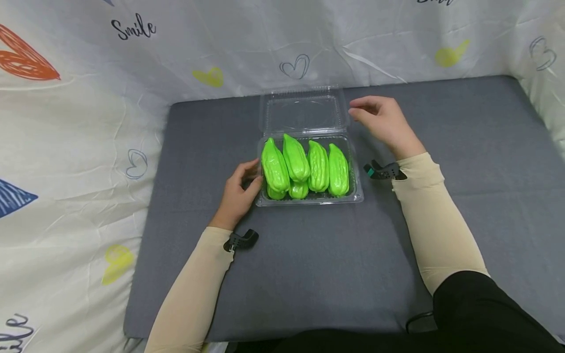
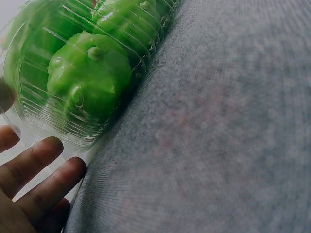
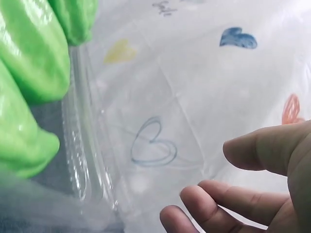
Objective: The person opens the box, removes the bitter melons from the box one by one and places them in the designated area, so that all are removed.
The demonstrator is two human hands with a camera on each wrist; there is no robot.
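Observation:
A clear plastic clamshell box (image 1: pixel 309 200) lies with its lid (image 1: pixel 304 112) folded back on the grey cloth. Several glossy, ribbed green pepper-like vegetables (image 1: pixel 319 166) fill its base, some stacked on others; their exact kind is uncertain. At the box's left side is my left hand (image 1: pixel 238 196), fingertips at the wall. Up close in the left wrist view, its fingers (image 2: pixel 41 153) extend by the box's lower corner. My right hand (image 1: pixel 383 120) hovers just right of the lid, thumb and fingers apart with nothing between them.
Grey cloth (image 1: pixel 309 274) covers the table. A white printed sheet (image 1: pixel 247 39) hangs behind it and along the left side. Each wrist wears a black strap-like device, such as the one at the right wrist (image 1: pixel 384 170).

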